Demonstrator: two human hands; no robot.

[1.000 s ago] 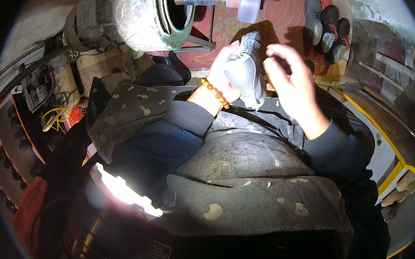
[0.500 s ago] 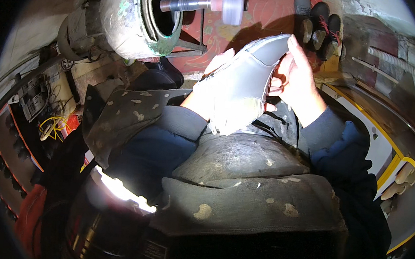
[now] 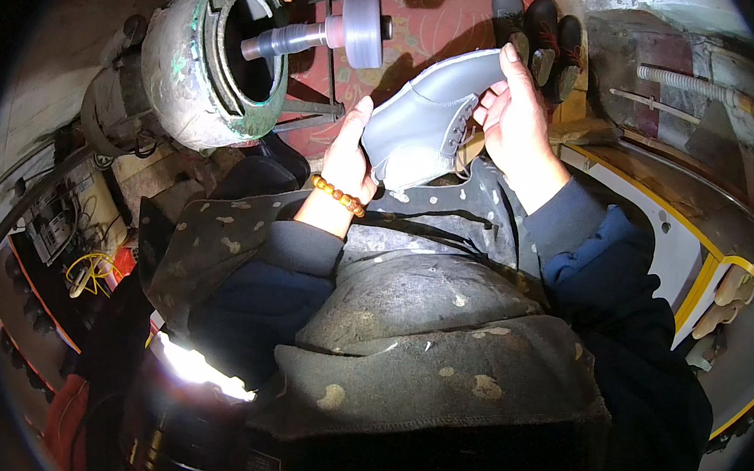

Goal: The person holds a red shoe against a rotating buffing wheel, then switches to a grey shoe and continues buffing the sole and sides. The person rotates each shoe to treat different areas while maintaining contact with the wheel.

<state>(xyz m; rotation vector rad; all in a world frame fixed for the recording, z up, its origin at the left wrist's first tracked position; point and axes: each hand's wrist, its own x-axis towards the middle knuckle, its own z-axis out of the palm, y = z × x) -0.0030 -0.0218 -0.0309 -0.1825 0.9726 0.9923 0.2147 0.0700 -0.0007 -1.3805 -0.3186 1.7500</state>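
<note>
I hold a dark grey lace-up shoe (image 3: 424, 115) over my lap, tilted, its tapered end up and to the right. Its laced side faces right, and a paler patch shows at its lower end. My left hand (image 3: 348, 153), with an amber bead bracelet (image 3: 338, 194) at the wrist, grips its lower left edge, thumb up. Closed on the upper right tip is my right hand (image 3: 517, 127); its other fingers curl beside the laces. The shoe hides some of the left fingers. Beyond it, a blurred wheel (image 3: 363, 29) on a shaft stands apart from the shoe.
The shaft comes out of a worn green-and-white machine housing (image 3: 173, 69) at the far left. Several dark shoes (image 3: 542, 49) stand at the back. A stained apron (image 3: 425, 301) covers my lap. Yellow-edged shelving (image 3: 700, 288) is on the right; a bright lamp (image 3: 198, 368) glows at lower left.
The shoe has turned, showing more of its laced side. My left hand has shifted to its edge, bringing thumb and bracelet into sight. The whole view has swung a little, moving the machine left.
</note>
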